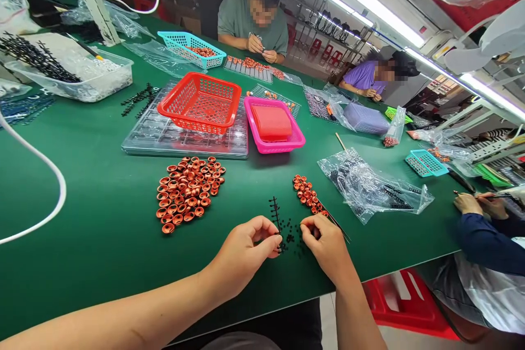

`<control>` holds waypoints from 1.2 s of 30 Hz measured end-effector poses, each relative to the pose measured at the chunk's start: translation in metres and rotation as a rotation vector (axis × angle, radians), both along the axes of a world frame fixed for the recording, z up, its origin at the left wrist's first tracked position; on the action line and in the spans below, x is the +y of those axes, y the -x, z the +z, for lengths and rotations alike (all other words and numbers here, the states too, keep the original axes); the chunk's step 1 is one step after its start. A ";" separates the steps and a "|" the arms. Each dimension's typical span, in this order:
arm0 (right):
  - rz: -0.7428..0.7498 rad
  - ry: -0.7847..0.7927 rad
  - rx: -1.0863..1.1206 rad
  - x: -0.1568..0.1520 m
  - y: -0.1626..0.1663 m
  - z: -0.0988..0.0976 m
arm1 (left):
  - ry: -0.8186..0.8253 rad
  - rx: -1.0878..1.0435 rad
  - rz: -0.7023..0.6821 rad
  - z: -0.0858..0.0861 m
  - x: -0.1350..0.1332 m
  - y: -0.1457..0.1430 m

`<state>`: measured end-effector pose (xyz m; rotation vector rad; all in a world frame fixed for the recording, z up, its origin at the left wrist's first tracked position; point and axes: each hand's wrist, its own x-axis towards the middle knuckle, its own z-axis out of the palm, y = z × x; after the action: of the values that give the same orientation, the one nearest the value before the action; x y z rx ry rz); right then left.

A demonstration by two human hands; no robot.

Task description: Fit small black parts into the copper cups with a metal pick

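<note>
Between the thumb and fingers of my left hand (248, 249) is a thin black plastic sprue (274, 209), upright, with short side branches. My right hand (326, 243) is close by on the right, thumb and forefinger pinched together; whatever is in that pinch is too small to make out. Tiny loose black pieces (290, 238) lie on the green table between the hands. Just beyond my right hand are a small group of copper-coloured cup-shaped parts (305, 192) and slim metal tweezers (339, 227). A larger pile of the same cups (188, 191) spreads out beyond my left hand.
A red basket (200, 101) rests on clear plastic trays (139, 139), beside a pink basket (276, 146) holding a red block. Plastic bags with black sprues (369, 186) lie at right. A clear tub (106, 79) stands far left. Co-workers sit across and at right.
</note>
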<state>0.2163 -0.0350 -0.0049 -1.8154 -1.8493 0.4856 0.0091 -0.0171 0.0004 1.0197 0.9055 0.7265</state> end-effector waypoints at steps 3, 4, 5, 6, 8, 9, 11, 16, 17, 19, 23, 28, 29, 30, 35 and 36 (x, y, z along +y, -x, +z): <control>-0.010 0.010 0.022 -0.001 -0.002 -0.001 | 0.016 -0.026 -0.008 -0.001 0.000 0.000; -0.013 0.013 0.030 -0.002 -0.002 -0.001 | 0.020 -0.033 -0.011 -0.001 0.000 0.000; -0.016 0.015 0.038 -0.002 -0.003 -0.002 | 0.022 -0.040 -0.016 -0.002 0.000 0.001; -0.021 0.015 0.047 -0.002 -0.004 -0.002 | 0.023 -0.046 -0.020 -0.002 0.000 0.001; -0.034 0.009 0.064 -0.004 -0.004 -0.002 | 0.028 -0.058 -0.024 -0.003 0.000 0.001; -0.042 0.004 0.074 -0.006 -0.004 -0.002 | 0.031 -0.065 -0.024 -0.003 0.000 0.001; -0.055 -0.008 0.101 -0.011 0.000 0.002 | 0.043 -0.085 -0.022 -0.003 0.000 0.000; -0.002 0.025 0.220 -0.030 0.016 0.014 | 0.054 -0.159 -0.029 -0.001 0.000 -0.002; 0.011 0.037 0.244 -0.032 0.018 0.015 | 0.052 -0.160 -0.029 0.000 0.000 -0.002; 0.000 0.030 0.261 -0.034 0.016 0.014 | 0.049 -0.142 -0.031 -0.001 0.001 -0.001; -0.101 -0.024 0.192 -0.028 0.001 0.010 | 0.032 -0.097 -0.042 -0.004 0.002 -0.001; -0.081 0.016 0.209 -0.027 -0.003 0.014 | 0.021 -0.104 -0.047 -0.008 0.002 -0.001; -0.054 0.039 0.235 -0.028 0.001 0.016 | 0.025 -0.109 -0.044 -0.007 0.002 -0.001; -0.022 0.068 0.267 -0.029 0.006 0.017 | 0.028 -0.114 -0.044 -0.006 0.002 -0.001; 0.102 0.215 0.420 -0.033 0.028 0.018 | 0.019 -0.131 -0.062 -0.001 0.001 -0.001; 0.102 0.229 0.438 -0.033 0.030 0.017 | 0.016 -0.130 -0.066 0.000 0.001 -0.001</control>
<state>0.1862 -0.0677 0.0119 -1.5919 -1.6337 1.0764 0.0096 -0.0158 0.0002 0.9726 0.7609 0.7210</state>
